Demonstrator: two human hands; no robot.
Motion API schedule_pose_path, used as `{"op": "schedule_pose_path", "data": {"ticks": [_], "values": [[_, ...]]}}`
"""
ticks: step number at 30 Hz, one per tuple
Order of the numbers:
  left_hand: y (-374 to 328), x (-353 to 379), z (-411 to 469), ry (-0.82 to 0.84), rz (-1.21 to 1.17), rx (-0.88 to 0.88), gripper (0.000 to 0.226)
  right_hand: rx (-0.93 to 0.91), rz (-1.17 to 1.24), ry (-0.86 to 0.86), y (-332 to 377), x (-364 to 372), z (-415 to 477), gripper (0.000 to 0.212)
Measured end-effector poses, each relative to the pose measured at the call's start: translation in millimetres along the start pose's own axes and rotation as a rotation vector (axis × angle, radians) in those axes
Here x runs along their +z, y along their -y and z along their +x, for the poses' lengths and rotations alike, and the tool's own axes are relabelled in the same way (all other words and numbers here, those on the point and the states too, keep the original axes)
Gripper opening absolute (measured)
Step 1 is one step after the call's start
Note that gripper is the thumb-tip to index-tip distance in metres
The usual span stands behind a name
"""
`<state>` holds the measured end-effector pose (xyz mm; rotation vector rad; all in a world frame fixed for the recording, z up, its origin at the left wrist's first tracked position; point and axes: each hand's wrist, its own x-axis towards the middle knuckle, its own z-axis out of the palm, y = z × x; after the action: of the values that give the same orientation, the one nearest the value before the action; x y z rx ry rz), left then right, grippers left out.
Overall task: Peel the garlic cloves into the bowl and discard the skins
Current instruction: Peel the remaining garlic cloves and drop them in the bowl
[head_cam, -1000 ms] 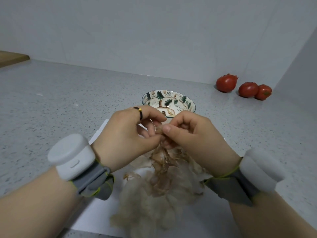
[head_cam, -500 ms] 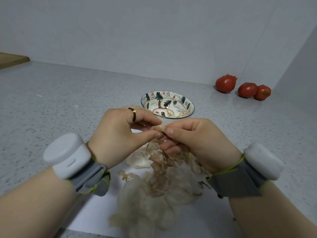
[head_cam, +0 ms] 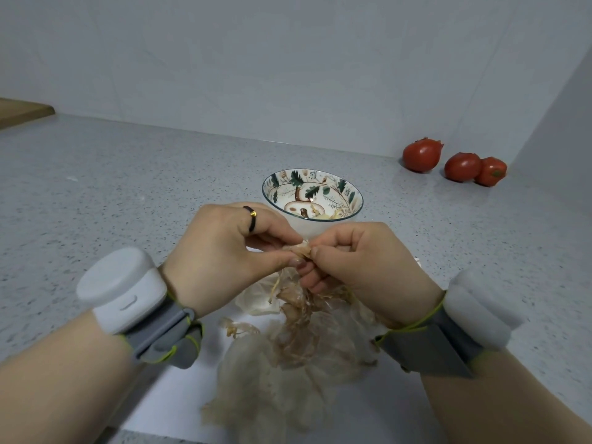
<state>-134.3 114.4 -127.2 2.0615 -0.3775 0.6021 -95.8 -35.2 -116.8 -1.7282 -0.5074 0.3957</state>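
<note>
Hands meet at the centre of the view, above a speckled grey counter [head_cam: 96,193]. The left hand [head_cam: 224,251] and the right hand [head_cam: 362,261] both pinch one garlic clove [head_cam: 298,249] between thumb and fingertips, so each hand is closed around that same clove, still partly wrapped in papery skin. The clove is held in the air, just in front of the bowl and above the heap of skins.

A black ring [head_cam: 251,219] with a small gold bead sits on a left-hand finger. Each wrist carries a white device on a grey strap: the left one [head_cam: 121,290] faces up, the right one [head_cam: 480,309] is blurred.

Just beyond the hands stands a bowl [head_cam: 349,190], white with green leaves and brown branches painted inside. A few pale pieces lie at its bottom, probably peeled cloves, though they are too small to be sure.

Below the hands a loose pile of garlic skins [head_cam: 288,363], pale and brownish, lies on a white sheet [head_cam: 166,402] spread on the counter.

Far to the right, against the wall, three tomatoes [head_cam: 423,154] sit close together. At the far left edge a corner of a wooden board [head_cam: 22,110] shows.
</note>
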Motion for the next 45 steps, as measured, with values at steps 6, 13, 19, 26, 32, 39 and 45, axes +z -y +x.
{"op": "schedule_pose_path", "data": {"ticks": [6,13,19,26,32,39,45], "values": [[-0.8,0.1,0.3,-0.007,-0.049,-0.026,0.021,-0.023,0.053,-0.006,1.3,1.5,-0.5,0.023],[-2.5,1.2,0.1,-0.077,-0.264,-0.092,0.023,-0.024,0.159,0.005,3.3,4.2,-1.3,0.027],[1.5,-0.3,2.0,-0.051,-0.227,-0.078,0.027,-0.04,0.158,-0.024,2.0,4.5,0.1,0.026],[0.9,-1.7,1.2,0.001,0.112,0.108,0.036,-0.119,0.047,-0.055,2.3,6.2,-2.1,0.026],[-3.5,2.0,-0.5,-0.029,-0.121,-0.04,0.02,-0.078,0.108,-0.049,2.9,6.8,-0.4,0.028],[1.1,-6.3,7.1,-0.19,-0.567,-0.217,0.023,-0.075,0.102,-0.066,2.8,-0.2,0.6,0.032],[5.2,-6.9,7.9,-0.233,-0.586,-0.218,0.017,-0.069,0.128,-0.061,2.1,0.2,1.1,0.044]]}}
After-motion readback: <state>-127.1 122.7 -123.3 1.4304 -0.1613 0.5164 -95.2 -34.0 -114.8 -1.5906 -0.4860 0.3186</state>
